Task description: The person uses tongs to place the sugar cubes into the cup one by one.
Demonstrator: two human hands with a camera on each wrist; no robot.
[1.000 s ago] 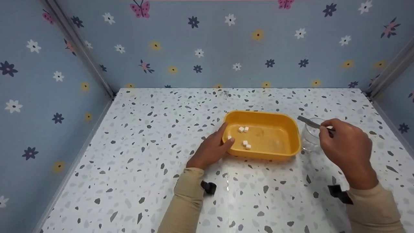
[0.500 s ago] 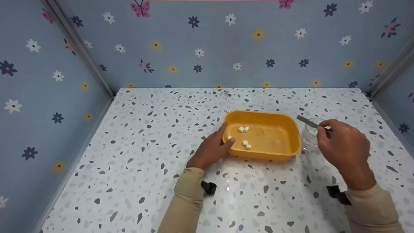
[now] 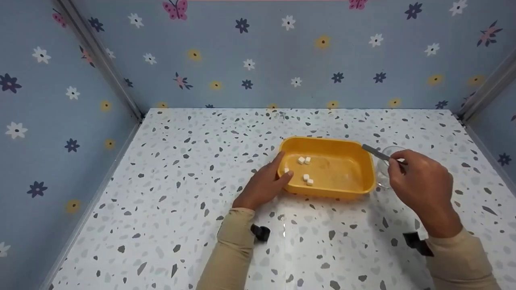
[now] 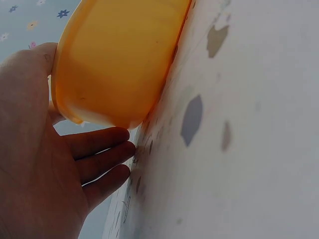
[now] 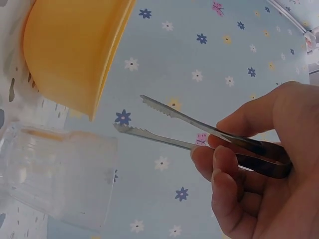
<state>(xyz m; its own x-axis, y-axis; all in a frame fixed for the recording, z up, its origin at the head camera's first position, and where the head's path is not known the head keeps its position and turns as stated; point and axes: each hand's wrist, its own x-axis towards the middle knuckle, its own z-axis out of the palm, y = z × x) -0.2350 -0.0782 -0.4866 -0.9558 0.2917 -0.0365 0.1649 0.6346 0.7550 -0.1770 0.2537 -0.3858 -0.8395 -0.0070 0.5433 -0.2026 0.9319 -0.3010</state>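
Observation:
A yellow plastic tub (image 3: 334, 195) holds several small white cubes (image 3: 301, 160), mostly toward its left side. My left hand (image 3: 260, 187) grips the tub's left end, thumb over the rim; in the left wrist view three fingers (image 4: 107, 159) extend below it. Between the thumb and fingers of my right hand (image 3: 423, 187) are small metal tongs (image 3: 375, 153). Their serrated arms (image 5: 159, 107) stand apart with nothing between them. The tips are over the tub's right rim. Beneath the right hand stands a clear glass (image 5: 65, 174), partly hidden in the head view, with something pale low inside.
The white speckled table (image 3: 181, 221) carries the tub and glass, which stand close together. Blue flowered panels (image 3: 282, 52) rise behind the table and at both sides. A black strap device (image 3: 261, 233) sits at each wrist.
My right hand has moved slightly left with the tongs, bringing their tips from beside the tub to over its right rim. My left hand and the cubes stay where they were.

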